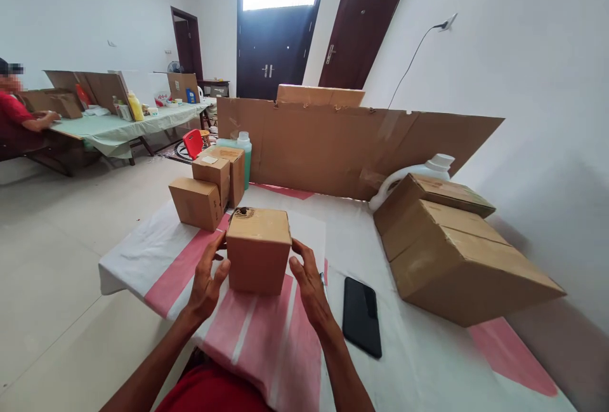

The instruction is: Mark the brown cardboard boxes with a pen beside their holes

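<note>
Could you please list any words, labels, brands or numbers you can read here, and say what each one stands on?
None can be read.
White sticker on the stacked small brown cardboard box: too small to read.
Red-and-white printed item on the far green-covered table: blurred.
Black phone: screen dark.

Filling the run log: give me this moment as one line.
left hand: on small box left side | right hand: on its right side | box: upright on table | phone: right of it

Small closed cardboard box stands upright on the striped cloth.
</note>
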`<act>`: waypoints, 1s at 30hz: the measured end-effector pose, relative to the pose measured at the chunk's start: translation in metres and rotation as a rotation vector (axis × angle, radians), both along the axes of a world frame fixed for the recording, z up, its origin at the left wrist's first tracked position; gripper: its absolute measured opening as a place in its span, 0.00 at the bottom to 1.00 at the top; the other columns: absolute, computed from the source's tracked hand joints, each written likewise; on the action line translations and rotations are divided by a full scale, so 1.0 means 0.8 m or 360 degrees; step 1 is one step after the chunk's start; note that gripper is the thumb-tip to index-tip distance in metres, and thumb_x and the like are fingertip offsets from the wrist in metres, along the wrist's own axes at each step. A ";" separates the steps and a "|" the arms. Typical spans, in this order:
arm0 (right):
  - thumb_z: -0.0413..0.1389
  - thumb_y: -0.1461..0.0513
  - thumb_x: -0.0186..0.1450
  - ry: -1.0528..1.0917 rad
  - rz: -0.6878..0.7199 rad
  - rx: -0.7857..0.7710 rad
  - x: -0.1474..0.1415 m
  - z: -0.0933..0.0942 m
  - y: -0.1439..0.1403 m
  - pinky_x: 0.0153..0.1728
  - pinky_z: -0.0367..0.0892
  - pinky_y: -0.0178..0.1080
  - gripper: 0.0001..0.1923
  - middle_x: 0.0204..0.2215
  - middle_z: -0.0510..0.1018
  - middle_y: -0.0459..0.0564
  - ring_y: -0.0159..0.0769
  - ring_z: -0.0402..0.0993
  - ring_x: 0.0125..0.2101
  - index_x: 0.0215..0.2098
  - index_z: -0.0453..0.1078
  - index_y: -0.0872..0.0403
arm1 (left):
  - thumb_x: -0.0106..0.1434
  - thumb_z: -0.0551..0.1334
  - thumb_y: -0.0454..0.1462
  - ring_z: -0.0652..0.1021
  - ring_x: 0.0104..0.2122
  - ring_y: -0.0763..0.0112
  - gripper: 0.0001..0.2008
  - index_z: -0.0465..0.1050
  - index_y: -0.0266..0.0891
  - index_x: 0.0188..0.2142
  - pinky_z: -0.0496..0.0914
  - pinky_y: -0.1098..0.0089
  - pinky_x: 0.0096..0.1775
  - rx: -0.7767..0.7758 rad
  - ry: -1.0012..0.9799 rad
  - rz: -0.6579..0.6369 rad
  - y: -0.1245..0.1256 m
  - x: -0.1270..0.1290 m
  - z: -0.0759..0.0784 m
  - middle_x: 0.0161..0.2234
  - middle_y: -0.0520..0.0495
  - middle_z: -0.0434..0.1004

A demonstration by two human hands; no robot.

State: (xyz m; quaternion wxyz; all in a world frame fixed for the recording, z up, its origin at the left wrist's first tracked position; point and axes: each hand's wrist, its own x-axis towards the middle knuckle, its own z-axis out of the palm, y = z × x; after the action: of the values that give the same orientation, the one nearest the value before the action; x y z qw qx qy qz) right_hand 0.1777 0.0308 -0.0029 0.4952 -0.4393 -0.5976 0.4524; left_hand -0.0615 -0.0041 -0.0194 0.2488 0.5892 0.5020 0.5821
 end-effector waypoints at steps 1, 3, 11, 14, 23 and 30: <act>0.51 0.40 0.70 0.0049 0.0046 -0.0030 -0.002 -0.003 0.015 0.68 0.55 0.52 0.31 0.67 0.65 0.52 0.47 0.56 0.69 0.64 0.62 0.44 | 0.72 0.55 0.54 0.73 0.58 0.51 0.30 0.64 0.45 0.68 0.68 0.55 0.55 0.0006 -0.0009 0.0032 0.014 0.002 0.000 0.63 0.38 0.70; 0.54 0.38 0.67 0.0139 0.0161 -0.0094 -0.007 -0.012 0.045 0.69 0.52 0.54 0.34 0.68 0.64 0.53 0.48 0.53 0.70 0.64 0.61 0.44 | 0.72 0.55 0.55 0.72 0.59 0.51 0.29 0.67 0.44 0.65 0.66 0.54 0.57 0.0016 -0.0029 0.0077 0.040 0.003 -0.001 0.61 0.38 0.71; 0.66 0.43 0.58 0.0265 0.0226 -0.0286 -0.027 -0.054 0.084 0.56 0.69 0.56 0.52 0.66 0.64 0.61 0.53 0.69 0.60 0.72 0.47 0.46 | 0.70 0.55 0.60 0.66 0.67 0.48 0.37 0.60 0.40 0.69 0.62 0.50 0.65 -0.0135 -0.0093 -0.0024 0.092 0.004 -0.011 0.68 0.35 0.64; 0.71 0.45 0.52 0.0050 -0.0107 -0.0077 -0.033 -0.066 0.060 0.55 0.70 0.56 0.57 0.64 0.62 0.61 0.56 0.68 0.59 0.72 0.49 0.47 | 0.70 0.55 0.59 0.67 0.66 0.49 0.34 0.65 0.41 0.65 0.61 0.51 0.65 -0.0201 -0.0125 -0.0012 0.083 0.015 -0.011 0.65 0.36 0.69; 0.66 0.40 0.57 -0.0244 -0.0510 0.0240 -0.049 -0.115 -0.102 0.63 0.58 0.61 0.55 0.66 0.58 0.61 0.64 0.57 0.64 0.72 0.44 0.45 | 0.66 0.64 0.53 0.79 0.51 0.54 0.25 0.70 0.38 0.54 0.73 0.59 0.51 -0.0379 -0.0560 -0.0131 0.034 0.034 0.043 0.52 0.40 0.79; 0.47 0.39 0.71 0.0433 -0.0279 -0.0302 -0.028 -0.007 -0.114 0.51 0.72 0.50 0.30 0.58 0.75 0.55 0.54 0.72 0.56 0.60 0.68 0.46 | 0.62 0.68 0.47 0.81 0.43 0.58 0.24 0.70 0.41 0.54 0.76 0.66 0.41 -0.0429 -0.0467 -0.0678 0.000 0.038 0.069 0.48 0.42 0.81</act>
State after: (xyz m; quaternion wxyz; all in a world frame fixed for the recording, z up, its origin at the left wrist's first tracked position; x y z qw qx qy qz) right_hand 0.1555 -0.0601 -0.0081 0.5653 -0.4693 -0.4391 0.5171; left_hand -0.0315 -0.0040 0.0361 0.5115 0.5525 0.3986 0.5237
